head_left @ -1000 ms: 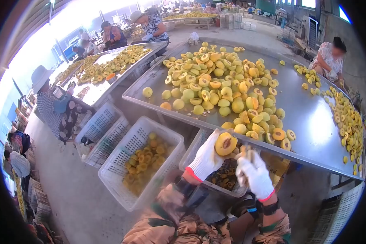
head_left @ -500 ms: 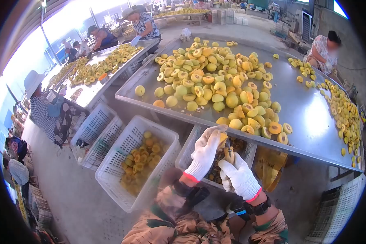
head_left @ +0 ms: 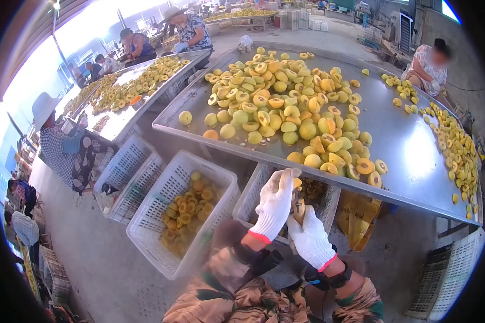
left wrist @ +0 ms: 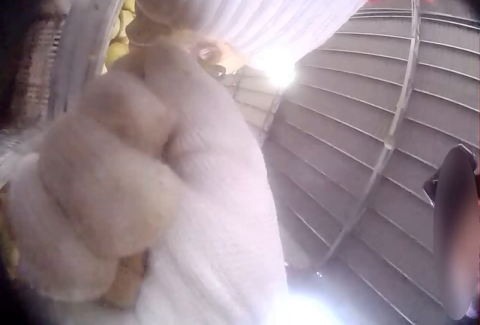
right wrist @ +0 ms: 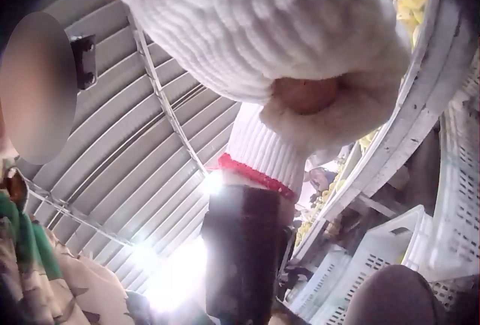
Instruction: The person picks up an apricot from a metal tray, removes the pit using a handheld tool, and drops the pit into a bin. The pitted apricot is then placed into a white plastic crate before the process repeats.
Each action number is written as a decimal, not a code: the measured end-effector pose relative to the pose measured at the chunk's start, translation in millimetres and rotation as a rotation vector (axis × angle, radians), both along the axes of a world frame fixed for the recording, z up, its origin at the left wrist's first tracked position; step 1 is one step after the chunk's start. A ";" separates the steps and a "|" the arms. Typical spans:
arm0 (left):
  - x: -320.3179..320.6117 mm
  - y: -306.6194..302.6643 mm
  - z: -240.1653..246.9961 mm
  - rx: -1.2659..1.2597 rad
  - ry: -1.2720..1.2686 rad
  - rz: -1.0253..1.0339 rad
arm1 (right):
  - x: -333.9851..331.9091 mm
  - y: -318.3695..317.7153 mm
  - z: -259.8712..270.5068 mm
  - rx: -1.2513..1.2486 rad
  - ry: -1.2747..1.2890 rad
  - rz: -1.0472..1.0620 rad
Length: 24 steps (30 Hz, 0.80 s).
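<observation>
Right at the near edge of the steel table [head_left: 399, 129], and a little below it, two white-gloved hands work close together. The left hand [head_left: 275, 200] has its fingers curled round a yellow fruit piece [head_left: 297, 183], which sits at the fingertips, on the side towards the right hand [head_left: 313, 240]. Most of the piece is hidden by the glove, so I can't tell how deep it lies in the grip. The right hand is clamped on a small wooden-handled tool [head_left: 300, 206]; the handle shows between thumb and fingers, and the metal end points up at the fruit. Whether metal and fruit touch, I can't make out.

Below the hands' side of the table, partly under its edge, stands a crate [head_left: 244, 209] with dark scraps in it. Left of that, out from the table's edge, is a bigger white crate [head_left: 145, 232] with hollowed yellow halves heaped inside. A yellow sack [head_left: 357, 218] hangs or lies below the table edge, to the right of the hands.

On the table itself a big pile of cut fruit [head_left: 285, 102] spreads over the middle, and more halves [head_left: 455, 153] run along its right side, where a person in a patterned top [head_left: 427, 70] sits bent at the far corner.
</observation>
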State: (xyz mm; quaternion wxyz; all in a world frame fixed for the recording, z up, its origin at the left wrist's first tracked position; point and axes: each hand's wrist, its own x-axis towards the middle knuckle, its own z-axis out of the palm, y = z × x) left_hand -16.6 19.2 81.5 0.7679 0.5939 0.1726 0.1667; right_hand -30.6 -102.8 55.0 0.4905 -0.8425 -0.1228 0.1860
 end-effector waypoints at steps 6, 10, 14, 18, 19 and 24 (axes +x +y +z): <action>-9.6 -12.4 -17.3 0.585 -0.178 0.177 | -7.1 -1.0 -8.1 0.042 -0.202 0.010; -8.0 1.6 -14.0 0.502 0.028 0.016 | -6.6 -3.5 21.0 0.005 0.162 0.010; -16.2 -19.9 -10.8 0.719 -0.035 0.218 | -7.1 -2.3 -1.4 0.053 0.004 0.006; -12.8 -6.8 -11.5 0.431 0.056 0.044 | -9.5 -5.8 6.7 0.111 0.102 0.021; -9.0 -0.8 -8.3 0.278 0.122 -0.001 | -9.5 -7.7 22.9 0.188 0.260 0.029; 2.8 17.2 -13.2 -0.352 0.152 -0.193 | -5.5 -15.0 30.9 0.445 0.622 0.075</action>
